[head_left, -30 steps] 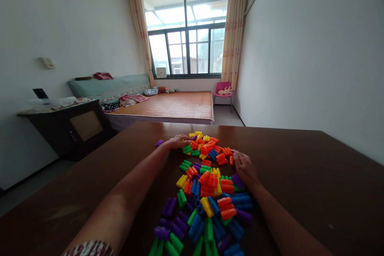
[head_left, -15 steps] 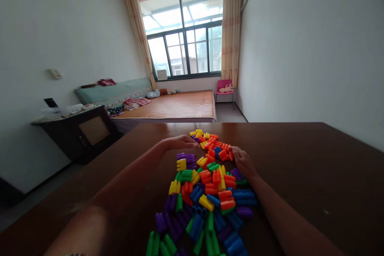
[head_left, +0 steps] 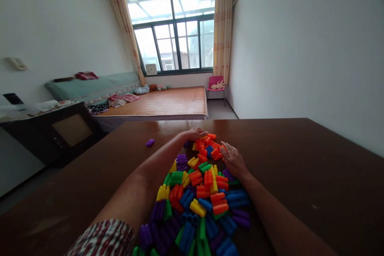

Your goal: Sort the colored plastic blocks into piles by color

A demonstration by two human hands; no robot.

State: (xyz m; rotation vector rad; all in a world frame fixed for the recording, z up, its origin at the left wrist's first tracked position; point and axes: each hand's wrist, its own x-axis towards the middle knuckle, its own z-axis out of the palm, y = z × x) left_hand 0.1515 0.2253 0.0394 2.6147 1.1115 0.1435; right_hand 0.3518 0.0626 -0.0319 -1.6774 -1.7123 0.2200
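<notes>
A long heap of plastic tube-shaped building blocks in orange, yellow, green, blue and purple runs down the table between my arms. At its far end, my left hand (head_left: 196, 133) lies with fingers stretched over the orange blocks (head_left: 207, 142). My right hand (head_left: 233, 159) rests at the heap's right side, fingers extended and touching the orange pieces' edge. Nearer to me are blue blocks (head_left: 238, 198), a yellow block (head_left: 198, 207) and purple blocks (head_left: 181, 162). A lone purple block (head_left: 150, 143) sits apart, left of my left forearm.
The brown table (head_left: 300, 160) spreads out to both sides. Beyond it stand a bed (head_left: 168, 102) with a woven mat and a pink chair (head_left: 215, 84) with a plush toy. A dark cabinet (head_left: 45, 136) is at the left, below a wall.
My left hand has moved farther away, reaching over the heap's far end. The lone purple block now shows at the left. The view has turned slightly right.
</notes>
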